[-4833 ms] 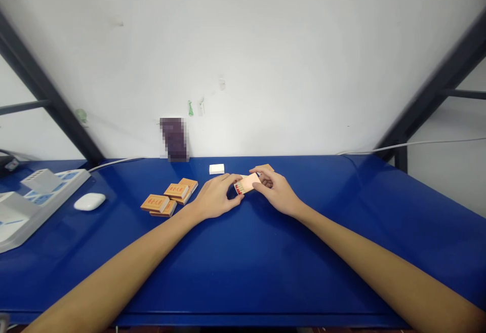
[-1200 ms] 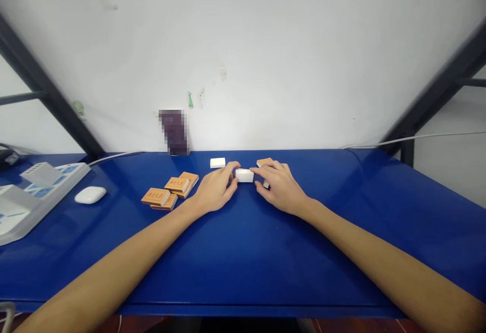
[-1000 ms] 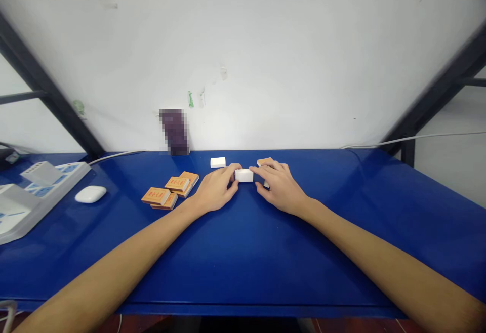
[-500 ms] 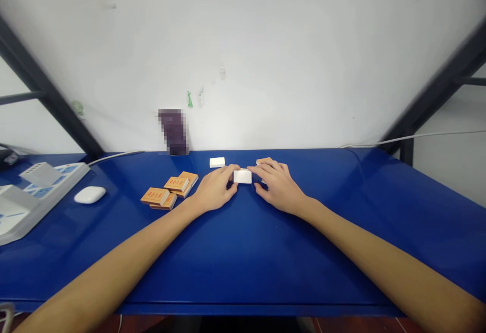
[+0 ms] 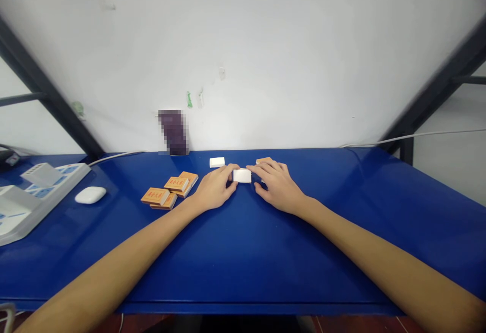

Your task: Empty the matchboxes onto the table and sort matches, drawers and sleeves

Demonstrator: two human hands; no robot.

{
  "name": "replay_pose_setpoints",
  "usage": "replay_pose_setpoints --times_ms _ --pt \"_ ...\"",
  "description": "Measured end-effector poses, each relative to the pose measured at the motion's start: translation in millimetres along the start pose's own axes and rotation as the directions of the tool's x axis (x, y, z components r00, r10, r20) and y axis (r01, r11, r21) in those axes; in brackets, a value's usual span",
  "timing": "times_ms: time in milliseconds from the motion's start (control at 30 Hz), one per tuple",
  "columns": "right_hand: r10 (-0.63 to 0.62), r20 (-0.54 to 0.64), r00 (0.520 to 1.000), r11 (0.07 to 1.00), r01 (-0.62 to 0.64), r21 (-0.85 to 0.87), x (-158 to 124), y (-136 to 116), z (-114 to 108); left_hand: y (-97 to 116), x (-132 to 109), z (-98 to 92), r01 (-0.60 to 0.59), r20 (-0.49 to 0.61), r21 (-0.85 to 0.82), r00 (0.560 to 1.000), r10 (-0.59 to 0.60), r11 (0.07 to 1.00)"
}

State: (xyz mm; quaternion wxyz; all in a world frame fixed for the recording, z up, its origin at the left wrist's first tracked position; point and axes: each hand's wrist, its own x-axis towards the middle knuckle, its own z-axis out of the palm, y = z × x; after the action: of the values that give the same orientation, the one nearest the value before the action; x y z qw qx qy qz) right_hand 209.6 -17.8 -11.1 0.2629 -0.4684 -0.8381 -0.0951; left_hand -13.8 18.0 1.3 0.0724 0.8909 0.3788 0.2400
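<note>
- Glossy blue tabletop [image 5: 243, 257]: its near edge spans the view, with dark red flooring [image 5: 324, 324] below, mostly cut off.
- White plastic power strip [image 5: 49, 206] by the surface's left edge, cropped by the view; a rounded white case [image 5: 90, 195] lies just beside it.
- Overlapping orange boxes with red lettering [image 5: 155, 196], some partly covered, left of centre.
- Left hand [image 5: 214, 189] pinches the left end of a small white rectangular box [image 5: 242, 176], centred towards the far edge. Right hand [image 5: 279, 186] has fingertips at the other end; whether they grip, I cannot tell.
- Nearer the far edge: another white box [image 5: 217, 162], and an orange box [image 5: 263, 160] half hidden behind the right hand.
- Beyond, a pale wall [image 5: 288, 59], slanted black posts [image 5: 56, 102] and a pixelated dark upright rectangle [image 5: 174, 133], unreadable.
</note>
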Motion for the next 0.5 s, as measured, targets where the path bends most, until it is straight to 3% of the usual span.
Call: replay_pose_setpoints --times_ms 500 --pt "-0.016 0.008 1.0 1.0 0.016 0.0 0.6 -1.4 -1.1 0.8 1.0 0.6 0.013 0.008 0.012 1.0 -0.014 1.0"
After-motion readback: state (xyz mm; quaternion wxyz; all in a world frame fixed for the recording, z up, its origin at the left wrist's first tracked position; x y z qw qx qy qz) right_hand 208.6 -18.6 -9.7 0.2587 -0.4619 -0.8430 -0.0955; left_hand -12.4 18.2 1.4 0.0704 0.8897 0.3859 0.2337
